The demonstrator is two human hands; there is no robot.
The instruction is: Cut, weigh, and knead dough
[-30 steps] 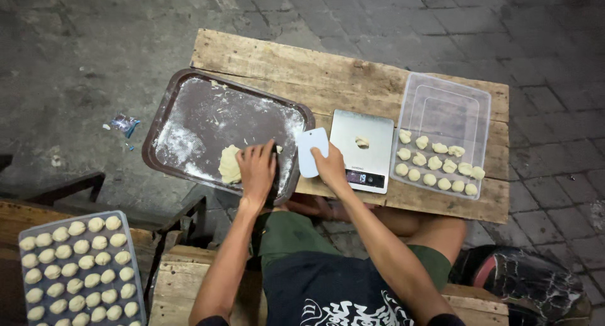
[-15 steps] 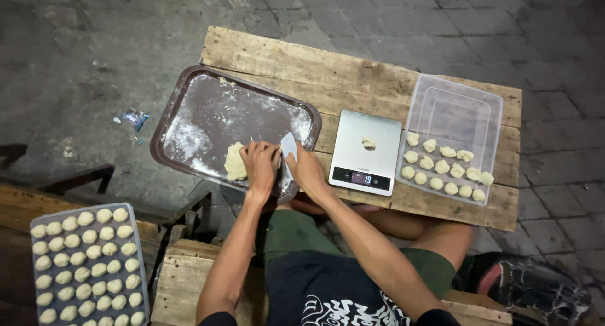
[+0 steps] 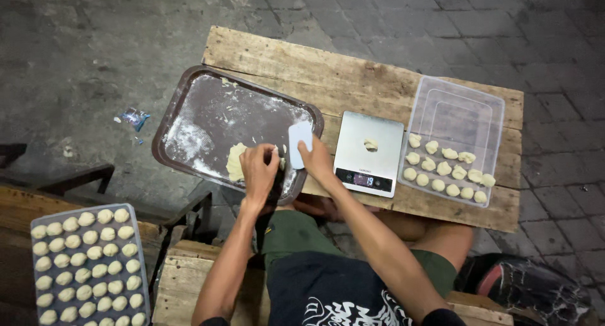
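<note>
Scraper (image 3: 300,143) lifted off pale flattened dough (image 3: 236,161), gripped in right hand (image 3: 315,164), left hand (image 3: 259,170) pressing dough

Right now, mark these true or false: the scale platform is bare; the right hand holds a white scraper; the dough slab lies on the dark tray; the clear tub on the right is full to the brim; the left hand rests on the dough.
1. The scale platform is bare. False: one small dough piece sits on it.
2. The right hand holds a white scraper. True.
3. The dough slab lies on the dark tray. True.
4. The clear tub is full to the brim. False: dough balls cover only its near part, in about two rows.
5. The left hand rests on the dough. True: it presses the slab's right edge.
</note>
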